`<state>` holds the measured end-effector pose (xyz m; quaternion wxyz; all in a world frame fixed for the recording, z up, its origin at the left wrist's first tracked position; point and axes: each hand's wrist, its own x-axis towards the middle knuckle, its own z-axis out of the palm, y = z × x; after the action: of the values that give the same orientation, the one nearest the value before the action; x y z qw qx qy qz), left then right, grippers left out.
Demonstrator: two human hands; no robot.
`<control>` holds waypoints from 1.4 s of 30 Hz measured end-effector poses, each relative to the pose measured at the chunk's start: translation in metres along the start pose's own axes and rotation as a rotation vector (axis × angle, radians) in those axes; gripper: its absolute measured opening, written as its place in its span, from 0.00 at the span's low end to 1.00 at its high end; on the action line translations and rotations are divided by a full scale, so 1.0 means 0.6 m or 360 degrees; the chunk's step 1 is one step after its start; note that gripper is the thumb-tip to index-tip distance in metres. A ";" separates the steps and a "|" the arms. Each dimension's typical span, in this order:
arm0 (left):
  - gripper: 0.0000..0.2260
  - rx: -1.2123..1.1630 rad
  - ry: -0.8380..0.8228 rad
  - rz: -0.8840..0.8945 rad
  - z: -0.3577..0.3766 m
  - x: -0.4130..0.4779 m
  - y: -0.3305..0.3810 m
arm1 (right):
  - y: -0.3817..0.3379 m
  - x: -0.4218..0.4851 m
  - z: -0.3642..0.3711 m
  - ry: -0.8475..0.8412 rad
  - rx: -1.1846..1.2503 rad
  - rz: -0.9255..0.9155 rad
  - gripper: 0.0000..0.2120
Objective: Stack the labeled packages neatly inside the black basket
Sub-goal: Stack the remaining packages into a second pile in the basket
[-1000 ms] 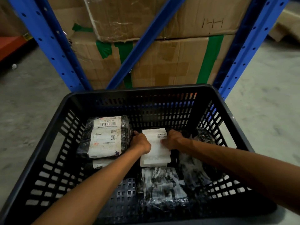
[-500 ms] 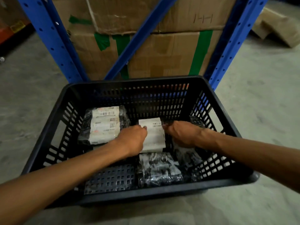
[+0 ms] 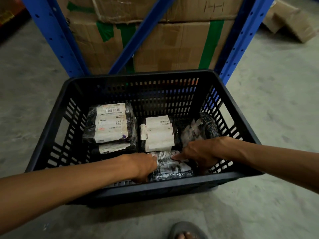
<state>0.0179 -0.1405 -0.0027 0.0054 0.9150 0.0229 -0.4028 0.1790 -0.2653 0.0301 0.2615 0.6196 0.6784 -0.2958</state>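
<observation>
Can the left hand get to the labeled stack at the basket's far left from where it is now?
Probably yes. The left hand sits on the near package, and the labeled stack lies just beyond it, top exposed. Nothing covers it; the black basket is open above.

there is one view only, so nothing is being shared between cameras. the camera is sitting on my head, looking forward and steeply down, wide-angle, bending the edges. it is looking into the black basket (image 3: 138,188) from above its near rim, close by. my left hand (image 3: 143,167) is coming in from 8 o'clock, my right hand (image 3: 198,153) from 3 o'clock. the blue rack (image 3: 57,40) is standing at 12 o'clock, my sandalled foot (image 3: 187,232) at 6 o'clock.
</observation>
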 end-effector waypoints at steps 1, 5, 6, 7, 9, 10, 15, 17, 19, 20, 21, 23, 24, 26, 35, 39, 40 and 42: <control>0.29 -0.0003 0.0003 0.0003 -0.002 -0.001 0.001 | 0.001 -0.002 0.004 -0.0020 0.0083 -0.0017 0.39; 0.29 -0.0310 0.0033 0.0094 -0.013 -0.020 -0.032 | 0.028 -0.019 0.003 -0.0055 0.0614 -0.0082 0.37; 0.26 -0.0436 0.0031 0.0156 -0.015 -0.023 -0.051 | 0.038 -0.021 0.002 -0.0095 0.0808 -0.0127 0.34; 0.22 -0.0596 0.0028 0.0217 -0.015 -0.027 -0.072 | 0.052 -0.023 -0.001 -0.0093 0.0994 -0.0146 0.30; 0.16 -0.0970 0.0034 0.0297 -0.017 -0.040 -0.104 | 0.076 -0.036 -0.014 -0.0058 0.1302 -0.0188 0.24; 0.15 -0.1156 0.0026 0.0315 -0.020 -0.049 -0.114 | 0.088 -0.045 -0.022 -0.0040 0.1456 -0.0208 0.21; 0.19 -0.2001 0.0204 0.0198 -0.011 -0.081 -0.131 | 0.109 -0.081 -0.054 0.0232 0.2288 -0.0138 0.17; 0.23 -0.2488 0.0335 0.0118 -0.011 -0.082 -0.128 | 0.104 -0.070 -0.063 0.0462 0.2569 0.0006 0.17; 0.24 -0.2879 0.0486 -0.0057 -0.029 -0.075 -0.123 | 0.097 -0.047 -0.072 0.0616 0.2855 0.0280 0.15; 0.24 -0.2972 0.0536 -0.0195 -0.044 -0.073 -0.119 | 0.090 -0.034 -0.077 0.0676 0.2967 0.0431 0.14; 0.25 -0.3017 0.0587 -0.0333 -0.058 -0.068 -0.118 | 0.082 -0.022 -0.080 0.0758 0.3045 0.0574 0.14; 0.27 -0.3035 0.0658 -0.0429 -0.080 -0.058 -0.118 | 0.077 0.004 -0.085 0.0920 0.3251 0.0762 0.15; 0.29 -0.2958 0.0674 -0.0436 -0.087 -0.051 -0.117 | 0.075 0.015 -0.089 0.0984 0.3311 0.0755 0.16; 0.27 -0.2777 0.0705 -0.0466 -0.095 -0.036 -0.106 | 0.083 0.037 -0.089 0.1018 0.3271 0.0797 0.32; 0.12 -0.2311 0.0996 -0.0850 -0.109 0.052 -0.092 | 0.099 0.094 -0.084 0.1186 0.2550 0.0816 0.13; 0.17 -0.2006 0.0814 -0.0945 -0.104 0.083 -0.084 | 0.093 0.139 -0.070 0.1036 0.2237 0.0880 0.11; 0.20 -0.1930 0.0758 -0.0957 -0.101 0.092 -0.082 | 0.089 0.146 -0.068 0.1003 0.2111 0.0917 0.12; 0.22 -0.1789 0.0729 -0.1000 -0.103 0.099 -0.075 | 0.089 0.159 -0.065 0.0940 0.1917 0.1018 0.18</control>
<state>0.1013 -0.0916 -0.0046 0.3577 0.7853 0.4936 -0.1084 0.2234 -0.1685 -0.0161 -0.2434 0.8767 0.2273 -0.3471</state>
